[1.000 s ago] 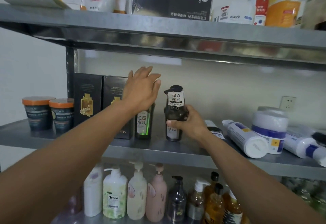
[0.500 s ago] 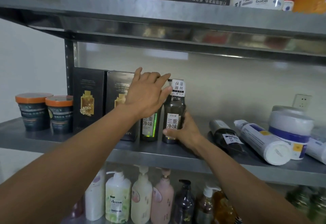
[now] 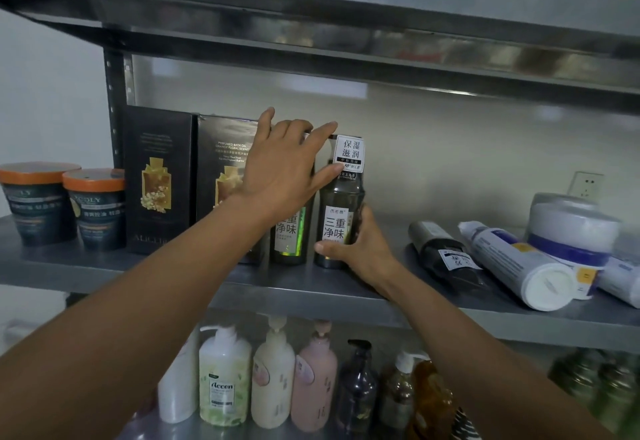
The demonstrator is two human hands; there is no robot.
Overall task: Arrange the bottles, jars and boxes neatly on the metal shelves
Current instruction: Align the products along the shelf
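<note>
Head camera looks at a metal rack. On the middle shelf [image 3: 311,287] a dark pump bottle [image 3: 341,211] with a white label stands upright, and the right hand [image 3: 360,249] grasps its lower body, thumb across the front and fingers curled round the far side. Just to its left stands a green-labelled bottle [image 3: 289,235], also upright. The left hand [image 3: 284,169] lies over the top of that bottle with its fingers straight and spread, holding nothing; its thumb touches the neck of the dark pump bottle. Further left are two black boxes [image 3: 157,179] side by side and two orange-lidded tubs [image 3: 34,200]. To the right a black tube [image 3: 446,256] and a white tube [image 3: 512,263] lie on their sides, near a white jar [image 3: 571,228]. Pump bottles [image 3: 225,373] stand in a row on the shelf below.
</note>
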